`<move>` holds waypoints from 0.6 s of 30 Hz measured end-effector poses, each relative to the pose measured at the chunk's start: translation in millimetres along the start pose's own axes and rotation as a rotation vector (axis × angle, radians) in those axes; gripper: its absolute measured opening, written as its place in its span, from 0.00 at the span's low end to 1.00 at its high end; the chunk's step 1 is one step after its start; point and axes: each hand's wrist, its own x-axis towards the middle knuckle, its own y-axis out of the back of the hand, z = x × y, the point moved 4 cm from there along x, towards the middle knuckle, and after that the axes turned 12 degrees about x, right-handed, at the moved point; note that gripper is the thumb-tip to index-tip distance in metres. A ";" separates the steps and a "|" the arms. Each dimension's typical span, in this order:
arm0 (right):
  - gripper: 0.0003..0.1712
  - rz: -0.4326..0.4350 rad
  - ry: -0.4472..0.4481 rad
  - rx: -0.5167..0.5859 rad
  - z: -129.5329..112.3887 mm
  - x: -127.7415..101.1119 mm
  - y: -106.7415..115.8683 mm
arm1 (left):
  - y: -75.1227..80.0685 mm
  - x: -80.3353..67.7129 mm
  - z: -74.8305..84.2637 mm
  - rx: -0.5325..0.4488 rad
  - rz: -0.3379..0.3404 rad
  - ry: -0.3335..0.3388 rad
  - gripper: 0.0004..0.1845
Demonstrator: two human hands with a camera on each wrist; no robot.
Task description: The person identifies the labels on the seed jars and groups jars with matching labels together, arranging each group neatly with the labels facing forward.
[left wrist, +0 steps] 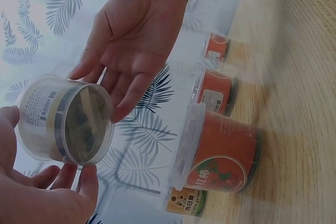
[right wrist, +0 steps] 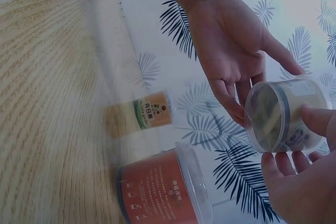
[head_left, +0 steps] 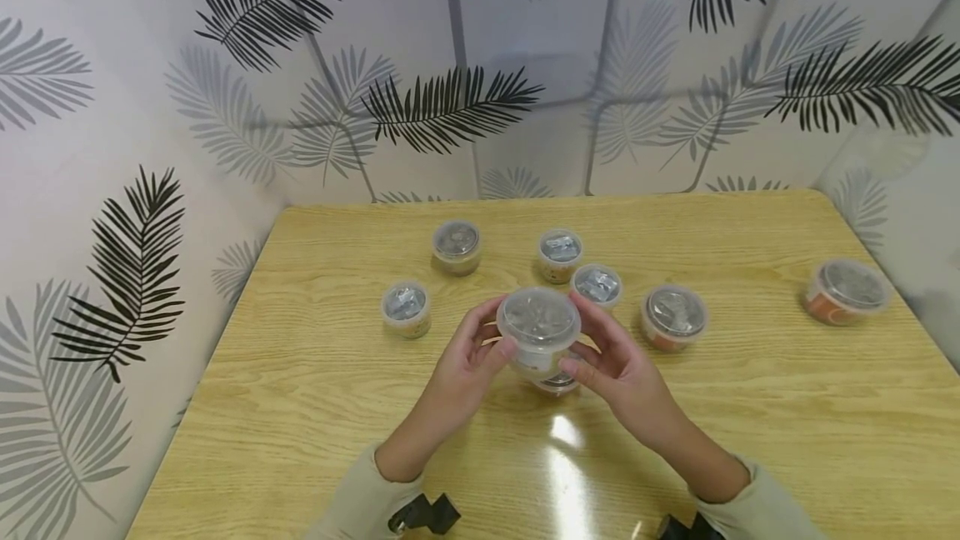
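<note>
Holding a clear round plastic tub with a transparent lid (head_left: 538, 330) above the pale wood-grain surface (head_left: 750, 440), the left hand (head_left: 467, 362) and right hand (head_left: 617, 361) cradle it from either side, fingers (head_left: 501, 350) lightly curled against its wall. The tub is raised directly over an orange-labelled lidded tub (head_left: 557, 382) resting on the surface, apart from it as the wrist views show. By this reading, the lift is made and the set-down is still to come. Six other small lidded tubs stand singly on the surface: five (head_left: 597, 284) behind the hands, one (head_left: 847, 291) far right.
</note>
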 end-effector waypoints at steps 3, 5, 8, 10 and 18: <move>0.41 0.006 0.011 -0.013 -0.3 0.2 0.1 | -0.5 -0.7 -0.3 0.001 -0.010 0.002 0.24; 0.42 0.011 0.012 -0.017 -0.3 0.0 0.0 | -1.6 -1.3 -0.5 -0.004 -0.026 0.005 0.24; 0.43 0.014 0.015 -0.025 0.4 -0.1 -0.3 | -4.2 -1.8 0.2 -0.023 -0.062 -0.004 0.27; 0.44 0.009 0.015 -0.034 1.3 -0.1 -1.0 | -6.3 -1.8 0.7 -0.029 -0.087 -0.015 0.31; 0.48 -0.024 -0.017 -0.085 4.0 0.1 -8.1 | -11.2 -2.0 2.0 0.044 -0.123 -0.005 0.40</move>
